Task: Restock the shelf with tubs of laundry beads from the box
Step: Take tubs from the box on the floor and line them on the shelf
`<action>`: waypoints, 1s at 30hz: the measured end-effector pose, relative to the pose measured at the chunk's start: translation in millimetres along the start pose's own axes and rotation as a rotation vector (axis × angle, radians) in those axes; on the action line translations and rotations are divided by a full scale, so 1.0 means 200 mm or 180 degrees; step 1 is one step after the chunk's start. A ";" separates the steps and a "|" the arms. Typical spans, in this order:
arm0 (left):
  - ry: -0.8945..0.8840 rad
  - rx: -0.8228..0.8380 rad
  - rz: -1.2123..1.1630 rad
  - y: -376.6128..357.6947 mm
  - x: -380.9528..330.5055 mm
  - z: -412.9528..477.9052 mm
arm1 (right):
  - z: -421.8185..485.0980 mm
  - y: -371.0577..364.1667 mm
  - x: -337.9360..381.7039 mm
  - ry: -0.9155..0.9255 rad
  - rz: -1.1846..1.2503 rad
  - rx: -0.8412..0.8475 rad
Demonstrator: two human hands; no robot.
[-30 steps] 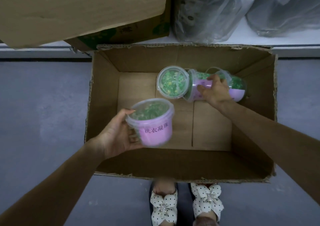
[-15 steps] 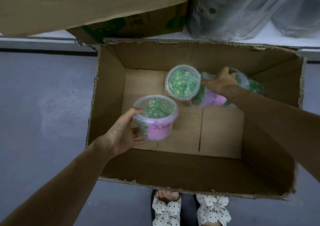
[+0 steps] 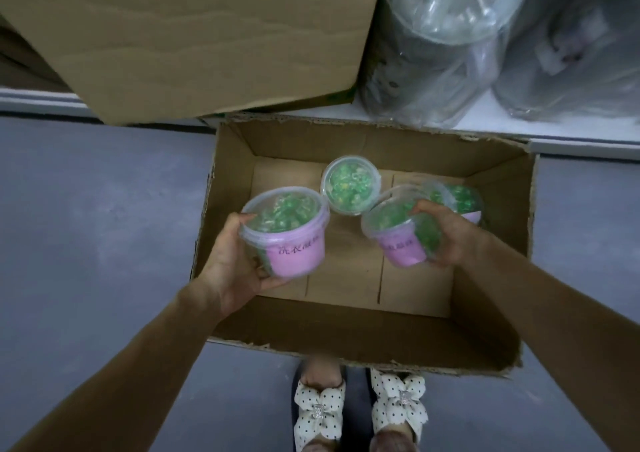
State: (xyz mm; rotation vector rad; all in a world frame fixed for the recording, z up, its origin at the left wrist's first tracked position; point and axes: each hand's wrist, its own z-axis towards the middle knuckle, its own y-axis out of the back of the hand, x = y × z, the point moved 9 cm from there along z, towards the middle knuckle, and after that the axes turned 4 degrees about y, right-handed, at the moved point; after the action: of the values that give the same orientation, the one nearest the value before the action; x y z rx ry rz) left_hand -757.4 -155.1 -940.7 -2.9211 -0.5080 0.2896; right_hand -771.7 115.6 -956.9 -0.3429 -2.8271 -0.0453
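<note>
An open cardboard box (image 3: 491, 344) stands on the floor in front of me. My left hand (image 3: 232, 264) grips a clear tub of green laundry beads with a pink label (image 3: 287, 233), held above the box's left side. My right hand (image 3: 446, 236) grips a second, tilted tub (image 3: 398, 240) over the box's middle. A third tub (image 3: 349, 190) stands upright on the box floor at the back. A fourth tub (image 3: 460, 198) lies on its side behind my right hand, partly hidden.
A white bottom shelf (image 3: 571, 129) runs behind the box, bearing dark goods wrapped in clear plastic (image 3: 450, 46) at the right. A large cardboard flap (image 3: 194, 35) overhangs at upper left. Grey floor (image 3: 97, 209) surrounds the box. My feet in bow slippers (image 3: 360, 413) touch the box's near wall.
My right hand has closed on a tub that lay on its side and lifted it, tilted, off the box floor. My left hand has raised its tub higher and to the left.
</note>
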 end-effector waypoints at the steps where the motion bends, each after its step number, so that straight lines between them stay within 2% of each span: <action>1: 0.0014 -0.0005 0.0018 -0.02 -0.01 -0.04 | -0.04 0.01 0.00 -0.0098 0.0120 -0.0038; 7: 0.0278 -0.0037 0.0338 -0.11 -0.10 -0.38 | -0.41 0.04 0.15 -0.0215 0.0387 -0.0217; 11: 0.0077 -0.0111 0.0578 -0.15 -0.23 -0.66 | -0.65 0.09 0.30 -0.0122 0.0528 -0.0302; 14: -0.0077 -0.0266 0.0564 -0.17 -0.36 -0.89 | -0.84 0.18 0.41 -0.0096 0.0325 -0.0495; 20: -0.0546 -0.0344 0.0878 -0.24 -0.65 -1.37 | -1.35 0.27 0.63 0.0001 0.0245 -0.0319; 24: -0.0937 -0.0194 0.1137 -0.34 -0.86 -1.73 | -1.69 0.35 0.78 0.0242 0.0170 -0.0256; 30: -0.1359 -0.0120 0.1347 -0.49 -1.15 -2.29 | -2.24 0.34 1.07 0.0629 0.0369 0.0178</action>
State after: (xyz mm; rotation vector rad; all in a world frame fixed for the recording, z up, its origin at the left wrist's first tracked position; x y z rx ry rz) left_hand -901.1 -200.8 -440.8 -2.9777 0.0706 0.9772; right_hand -826.6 201.9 -467.1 -0.4623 -2.6034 0.0232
